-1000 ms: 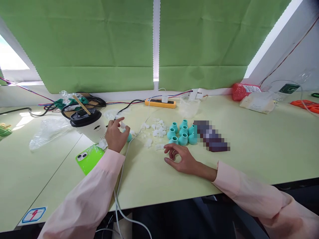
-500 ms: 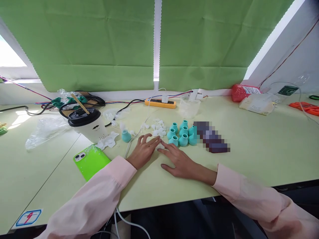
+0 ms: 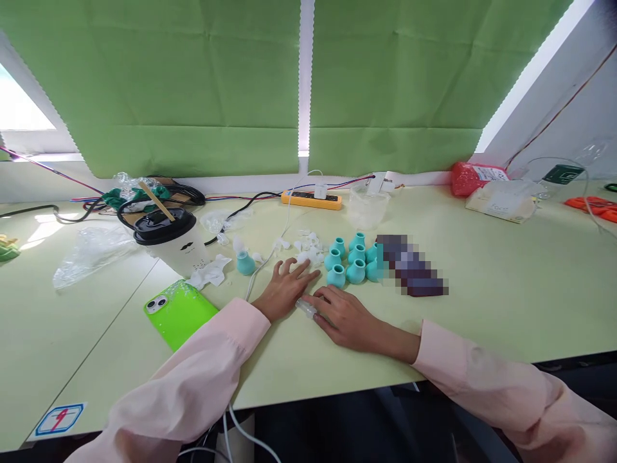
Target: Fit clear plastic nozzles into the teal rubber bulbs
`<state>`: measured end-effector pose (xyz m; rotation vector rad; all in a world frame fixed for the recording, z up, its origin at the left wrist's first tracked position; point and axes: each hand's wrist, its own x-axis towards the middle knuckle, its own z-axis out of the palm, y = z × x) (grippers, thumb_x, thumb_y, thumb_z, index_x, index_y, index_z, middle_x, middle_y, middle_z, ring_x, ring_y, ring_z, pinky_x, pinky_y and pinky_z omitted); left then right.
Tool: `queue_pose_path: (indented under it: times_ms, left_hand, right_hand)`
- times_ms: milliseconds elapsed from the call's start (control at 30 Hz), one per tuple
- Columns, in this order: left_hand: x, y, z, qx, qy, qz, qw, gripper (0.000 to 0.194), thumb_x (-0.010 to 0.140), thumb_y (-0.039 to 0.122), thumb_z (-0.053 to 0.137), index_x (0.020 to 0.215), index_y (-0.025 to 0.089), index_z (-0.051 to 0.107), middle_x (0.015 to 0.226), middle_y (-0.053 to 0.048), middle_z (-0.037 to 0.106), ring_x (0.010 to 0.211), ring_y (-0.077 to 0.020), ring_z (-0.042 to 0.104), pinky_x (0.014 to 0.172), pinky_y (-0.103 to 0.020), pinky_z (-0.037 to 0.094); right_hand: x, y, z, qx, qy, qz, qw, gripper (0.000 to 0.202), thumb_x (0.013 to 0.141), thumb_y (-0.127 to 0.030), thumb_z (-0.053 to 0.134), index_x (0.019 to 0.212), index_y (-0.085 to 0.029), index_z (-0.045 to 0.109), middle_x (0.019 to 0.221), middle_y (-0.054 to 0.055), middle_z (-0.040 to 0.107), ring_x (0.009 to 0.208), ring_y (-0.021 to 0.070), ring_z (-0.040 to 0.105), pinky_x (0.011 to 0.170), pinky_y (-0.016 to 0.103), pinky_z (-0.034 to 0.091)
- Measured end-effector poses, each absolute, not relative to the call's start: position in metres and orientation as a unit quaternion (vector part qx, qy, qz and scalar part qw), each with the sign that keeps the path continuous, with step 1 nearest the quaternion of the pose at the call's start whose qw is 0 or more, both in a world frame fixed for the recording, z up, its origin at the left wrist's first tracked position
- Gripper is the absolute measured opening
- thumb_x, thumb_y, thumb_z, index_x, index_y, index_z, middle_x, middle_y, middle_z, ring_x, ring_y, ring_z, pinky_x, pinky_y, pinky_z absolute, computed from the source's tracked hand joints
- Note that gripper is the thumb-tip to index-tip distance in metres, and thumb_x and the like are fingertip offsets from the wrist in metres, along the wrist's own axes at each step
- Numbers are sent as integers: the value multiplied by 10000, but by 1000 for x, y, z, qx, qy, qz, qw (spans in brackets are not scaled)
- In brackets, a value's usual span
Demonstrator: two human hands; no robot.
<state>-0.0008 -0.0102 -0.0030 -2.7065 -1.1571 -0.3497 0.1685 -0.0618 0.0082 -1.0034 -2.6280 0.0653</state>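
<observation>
My left hand rests palm down with its fingers spread, just in front of a pile of small white pieces. My right hand has its thumb and fingers around the end of a small clear piece lying low over the table. Beyond the right hand stand several turquoise pots, grouped together with their openings up. One more turquoise pot stands apart, left of the white pieces, with a translucent piece at its top.
On the left are a lidded paper cup, a green phone, a crumpled tissue and a plastic bag. An orange power strip and plastic tub stand behind. A pixelated dark object lies right of the pots.
My right hand has drawn back slightly toward me and closed on the clear piece, which now shows beside its fingers. My left hand has shifted slightly right, and the hands have moved apart at the fingertips.
</observation>
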Motion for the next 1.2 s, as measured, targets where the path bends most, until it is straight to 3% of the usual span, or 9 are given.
queue_pose_path:
  times_ms: [133, 333, 500, 667, 800, 933, 1100, 1200]
  left_hand:
    - [5, -11, -1, -907, -389, -119, 109, 336, 772, 160, 396, 1091, 246, 457, 1219, -34, 427, 1103, -278, 308, 862, -472, 233]
    - [5, -9, -1, -907, -377, -143, 118, 234, 781, 88, 375, 851, 184, 577, 908, -60, 611, 1013, -244, 400, 789, -442, 281]
    - [1, -9, -1, -902, -364, -218, 80, 210, 758, 93, 417, 798, 172, 607, 743, -60, 636, 884, -224, 482, 721, -389, 339]
    - [7, -27, 9, -824, -394, -390, -117, 205, 725, 142, 462, 864, 152, 612, 756, -46, 651, 712, -143, 572, 646, -269, 450]
    - [13, -39, 16, -775, -433, -394, -239, 173, 698, 185, 503, 794, 160, 645, 769, -47, 668, 697, -147, 606, 654, -256, 481]
    - [14, -40, 19, -687, -505, -418, -313, 152, 650, 229, 561, 740, 148, 652, 750, -61, 667, 691, -179, 609, 632, -293, 497]
    - [14, -42, 22, -503, -481, -419, -583, 247, 577, 244, 649, 781, 116, 595, 730, -77, 659, 651, -182, 617, 620, -323, 512]
    - [15, -46, 23, -440, -429, -427, -663, 237, 572, 223, 669, 753, 107, 570, 743, -79, 657, 701, -179, 617, 692, -335, 498]
  right_hand:
    - [169, -65, 12, -331, -933, 20, 138, 307, 791, -260, 409, 1088, -201, 457, 949, 98, 468, 886, 212, 411, 723, 367, 385]
    - [172, -64, 9, -309, -940, 34, 143, 220, 799, -277, 417, 951, -167, 531, 949, 103, 484, 865, 201, 446, 680, 335, 422]
    - [174, -58, -1, -315, -914, 66, 247, 195, 788, -288, 448, 928, -176, 524, 952, 93, 499, 867, 184, 486, 703, 323, 452]
    - [175, -53, -7, -315, -866, 147, 359, 240, 702, -268, 561, 912, -187, 479, 997, 80, 507, 949, 176, 495, 777, 311, 445]
    - [174, -53, -9, -341, -850, 178, 359, 189, 672, -182, 555, 818, -194, 435, 909, 61, 562, 900, 189, 533, 731, 325, 453]
    - [173, -56, -9, -364, -813, 233, 390, 209, 701, -98, 461, 855, -205, 368, 982, 73, 545, 882, 169, 543, 713, 321, 465]
    - [170, -58, -6, -339, -765, 269, 478, 245, 765, -133, 421, 951, -227, 293, 1189, 109, 390, 1129, 179, 375, 844, 374, 417]
    - [169, -59, -6, -325, -756, 280, 494, 237, 805, -163, 380, 1001, -236, 270, 1246, 108, 316, 1190, 175, 290, 914, 410, 357]
